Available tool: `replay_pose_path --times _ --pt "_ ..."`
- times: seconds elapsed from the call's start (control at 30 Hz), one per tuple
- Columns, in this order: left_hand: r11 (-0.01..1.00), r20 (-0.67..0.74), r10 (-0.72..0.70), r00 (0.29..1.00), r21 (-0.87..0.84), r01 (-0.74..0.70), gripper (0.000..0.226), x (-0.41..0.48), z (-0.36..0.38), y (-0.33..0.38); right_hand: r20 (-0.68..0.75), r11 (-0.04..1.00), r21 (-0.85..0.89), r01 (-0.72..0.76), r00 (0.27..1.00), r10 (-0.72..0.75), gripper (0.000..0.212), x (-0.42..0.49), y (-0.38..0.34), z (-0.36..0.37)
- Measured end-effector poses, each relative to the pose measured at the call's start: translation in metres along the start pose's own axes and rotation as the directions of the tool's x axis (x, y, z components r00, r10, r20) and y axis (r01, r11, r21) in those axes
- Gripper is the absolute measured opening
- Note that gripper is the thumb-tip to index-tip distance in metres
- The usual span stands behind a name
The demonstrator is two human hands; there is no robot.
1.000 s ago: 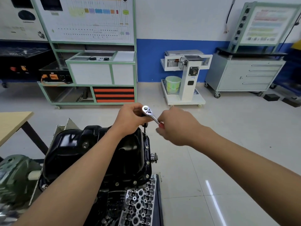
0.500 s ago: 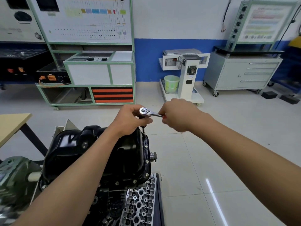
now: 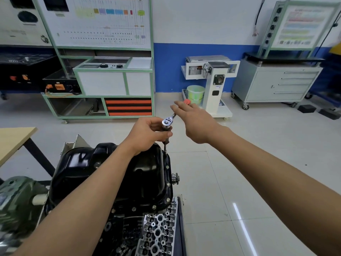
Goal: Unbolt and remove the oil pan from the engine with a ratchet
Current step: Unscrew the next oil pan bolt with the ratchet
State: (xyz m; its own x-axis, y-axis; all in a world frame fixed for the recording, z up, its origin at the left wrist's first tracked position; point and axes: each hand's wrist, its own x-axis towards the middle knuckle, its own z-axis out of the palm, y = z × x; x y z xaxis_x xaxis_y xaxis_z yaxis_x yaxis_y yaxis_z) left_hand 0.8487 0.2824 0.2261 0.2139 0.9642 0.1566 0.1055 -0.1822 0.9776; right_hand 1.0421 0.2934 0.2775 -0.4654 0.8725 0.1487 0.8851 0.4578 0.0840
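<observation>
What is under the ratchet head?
A dark extension runs down from the ratchet to the oil pan rim. The left hand grips its top, hiding that part; what its tip sits on is too small to tell.

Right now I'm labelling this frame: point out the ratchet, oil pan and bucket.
ratchet (image 3: 167,123): head view, chrome head.
oil pan (image 3: 145,174): head view, black top face.
bucket (image 3: 196,93): head view, front wall.

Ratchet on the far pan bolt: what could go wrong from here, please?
1. The right hand pushes the ratchet handle with straight fingers, not wrapped round it. It may slip off, and the handle may swing free.
2. A thin extension runs down to the socket at the oil pan rim. If the left hand lets the head lean, the socket could ride off the bolt hidden under it and round it.
</observation>
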Motion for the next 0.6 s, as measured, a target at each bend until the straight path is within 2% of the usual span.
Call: replay_pose_path --times 0.1,0.3,0.37,0.43,0.53,0.6 --pt "1.0 -0.048 -0.001 0.999 -0.014 0.0 0.024 -0.002 0.004 0.002 0.006 0.997 -0.065 -0.049 0.999 0.049 0.072 -0.009 -0.006 -0.004" --pt "0.999 -0.128 0.029 0.991 0.018 -0.026 0.022 -0.005 0.009 0.004 0.003 0.97 -0.204 -0.129 0.991 0.133 0.012 -0.035 -0.022 -0.026" --pt "0.998 -0.158 0.045 0.986 0.055 -0.037 0.026 -0.004 0.01 0.003 0.012 0.977 -0.168 -0.134 0.99 0.138 0.011 -0.043 -0.026 -0.03" --pt "0.994 -0.163 0.061 0.985 0.097 -0.045 0.031 -0.004 0.012 0.003 0.043 0.989 -0.086 -0.117 0.992 0.121 0.024 -0.05 -0.032 -0.03" --pt "0.989 -0.193 0.076 0.978 0.143 -0.048 0.04 -0.003 0.014 0.002 0.101 0.975 0.205 -0.08 0.993 0.06 0.032 -0.056 -0.05 -0.024" --pt "0.982 -0.214 0.085 0.973 0.182 -0.046 0.041 -0.003 0.013 0.001 0.092 0.947 0.317 -0.059 0.995 0.031 0.033 -0.056 -0.06 -0.016"
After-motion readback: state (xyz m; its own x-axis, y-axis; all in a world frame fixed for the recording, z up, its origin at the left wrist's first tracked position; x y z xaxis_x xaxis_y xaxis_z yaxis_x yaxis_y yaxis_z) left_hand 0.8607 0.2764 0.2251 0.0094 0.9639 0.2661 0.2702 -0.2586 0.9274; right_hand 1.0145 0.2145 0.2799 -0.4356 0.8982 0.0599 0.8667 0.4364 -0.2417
